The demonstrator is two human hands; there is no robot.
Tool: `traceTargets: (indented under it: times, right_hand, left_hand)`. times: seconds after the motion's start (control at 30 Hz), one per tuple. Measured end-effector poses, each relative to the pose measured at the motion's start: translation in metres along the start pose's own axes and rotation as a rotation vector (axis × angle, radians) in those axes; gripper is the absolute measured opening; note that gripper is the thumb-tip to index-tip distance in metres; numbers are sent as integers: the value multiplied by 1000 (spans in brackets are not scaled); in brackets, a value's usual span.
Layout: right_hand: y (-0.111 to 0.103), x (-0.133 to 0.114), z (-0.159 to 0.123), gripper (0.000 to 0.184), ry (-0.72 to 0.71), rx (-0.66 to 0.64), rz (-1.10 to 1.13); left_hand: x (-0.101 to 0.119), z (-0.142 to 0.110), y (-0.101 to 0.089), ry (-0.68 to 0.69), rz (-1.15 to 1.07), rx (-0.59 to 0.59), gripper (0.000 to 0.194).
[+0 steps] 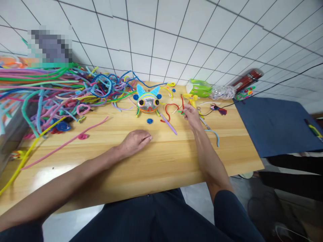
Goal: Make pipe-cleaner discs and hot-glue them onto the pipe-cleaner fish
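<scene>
My left hand [136,141] rests on the wooden table [161,161] with its fingers folded together, and nothing shows in them. To the right, the fingers of my right hand [191,116] are pinched on a short red pipe cleaner [182,101] that sticks up from them. A yellow glue gun [191,99] lies just behind that hand. Between and beyond my hands stands a pipe-cleaner animal figure [148,103] with blue ears, round black eyes and a silvery face. Before it sits a blue coil [149,121]. A curved red pipe cleaner [168,112] and a purple one [169,124] lie between figure and right hand.
Many loose pipe cleaners [60,90] are heaped at the left. Along the tiled wall [166,40] stand a green tissue pack [199,88] and a dark red flask [246,80]. Scissors [205,123] and a light blue strip [215,137] lie at the right. A black cable [272,88] crosses there.
</scene>
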State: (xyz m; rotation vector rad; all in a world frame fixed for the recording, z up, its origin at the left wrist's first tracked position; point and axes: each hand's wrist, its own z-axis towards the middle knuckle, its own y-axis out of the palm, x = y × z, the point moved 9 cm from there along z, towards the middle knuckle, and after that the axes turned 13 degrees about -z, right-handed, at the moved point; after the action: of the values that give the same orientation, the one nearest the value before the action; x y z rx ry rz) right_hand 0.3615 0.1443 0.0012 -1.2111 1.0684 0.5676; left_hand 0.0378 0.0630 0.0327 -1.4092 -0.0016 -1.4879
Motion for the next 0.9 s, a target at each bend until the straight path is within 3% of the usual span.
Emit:
traceTargets:
  times: [0.23,0.33,0.47,0.67,0.8,0.9]
  right_hand:
    - [0,5,-11,23,14,18,12]
    - [-3,6,-13,18,1,64,-9]
    - [-4,4,-17,15,-12,82,-25]
    - [6,1,-25,21,-20,9,88]
    - [10,2,-29,26,-12,12,110]
    - [7,3,-30,26,-14,52,107]
  left_hand:
    - [26,53,36,41,57,21,33]
    - [22,82,52,-16,152,30,29]
    - [3,116,69,-156,230,65,40]
    - [-21,156,79,-262,-6,230,42]
    - [-35,170,84,-347,-202,314,22]
    - [-36,176,89,-335,-281,325,9]
